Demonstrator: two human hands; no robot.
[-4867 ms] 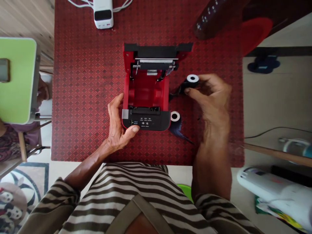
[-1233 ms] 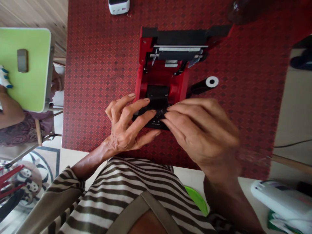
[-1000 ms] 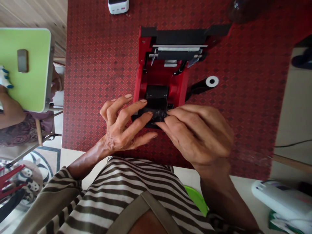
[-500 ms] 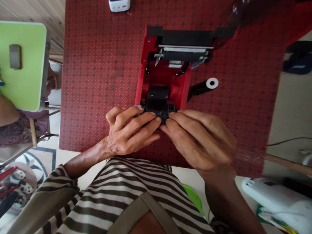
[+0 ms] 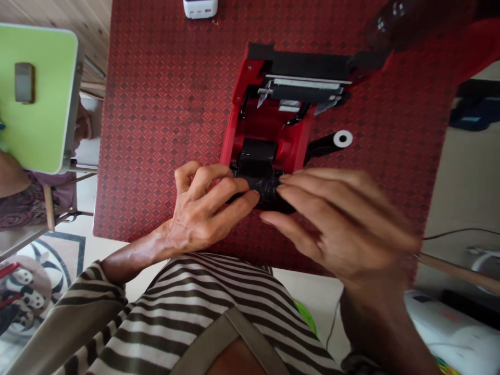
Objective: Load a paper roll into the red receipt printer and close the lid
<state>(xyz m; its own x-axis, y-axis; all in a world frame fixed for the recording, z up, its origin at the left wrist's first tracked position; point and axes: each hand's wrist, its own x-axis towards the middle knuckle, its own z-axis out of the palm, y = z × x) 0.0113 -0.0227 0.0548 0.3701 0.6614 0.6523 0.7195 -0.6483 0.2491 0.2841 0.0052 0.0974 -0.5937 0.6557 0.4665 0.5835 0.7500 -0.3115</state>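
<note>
A red and black machine, which looks like a label printer (image 5: 230, 133), lies opened on the table with its lid raised. Black glossy film (image 5: 255, 169) runs over its front part, toward me. My left hand (image 5: 213, 200) has its fingertips pressed on the film's left side, thumb tucked below and partly hidden. On the right side, my right hand (image 5: 332, 219) has its thumb apart from the fingers. Its fingertips are by the film's right edge; whether they touch it I cannot tell. Right of the machine lies a black ribbon roll with a white core (image 5: 342, 139).
The table (image 5: 164, 104) has a red patterned cover. A white device (image 5: 200, 8) sits at its far edge, and a dark bottle-like object (image 5: 394, 23) at the far right. A green table (image 5: 42, 135) with a phone (image 5: 24, 83) stands left, a person seated beside it.
My right hand has moved right and its thumb has parted from the fingers. My left hand stays at the film. The view has shifted slightly.
</note>
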